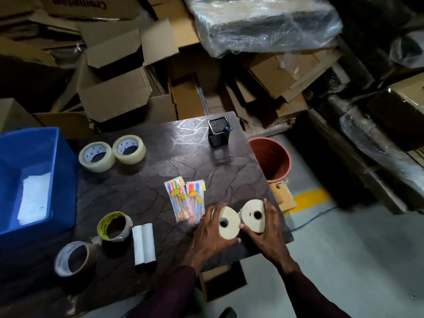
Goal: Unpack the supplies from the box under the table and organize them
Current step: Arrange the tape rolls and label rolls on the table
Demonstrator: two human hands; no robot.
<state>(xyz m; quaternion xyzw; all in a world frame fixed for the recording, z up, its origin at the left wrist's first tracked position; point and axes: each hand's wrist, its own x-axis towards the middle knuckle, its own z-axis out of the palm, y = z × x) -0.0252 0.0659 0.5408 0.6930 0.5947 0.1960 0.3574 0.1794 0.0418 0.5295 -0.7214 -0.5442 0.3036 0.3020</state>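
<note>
Dark sleeves (165,294) are filling the near edge, both hands lying just right of the pen packs (185,200), two bright packets side by side on the table (160,171). Far left of the pen packs, a blue bin (57,180) is holding white sheets. Between the bin and the packs, two clear tape rolls (112,153) are lying flat and touching on the far side; nearer the camera a brown tape roll (74,258), a yellow-printed tape roll (114,226) and a pair of white tubes (144,242) (dark ends toward the camera) are lying. Right of the packs, the left hand (206,235) is gripping the left cream roll (229,230), thumb on its near rim, fingers curling over the far rim; the right hand (268,232) is clasping the right cream roll (250,210) likewise. Both rolls are touching, core holes facing upward. Under the table, nearer than the packs, an open cardboard box (220,283) is showing. Beyond the packs a black mesh holder (219,133) is standing, and farther right a terracotta bucket (270,159) is sitting on the floor.
</note>
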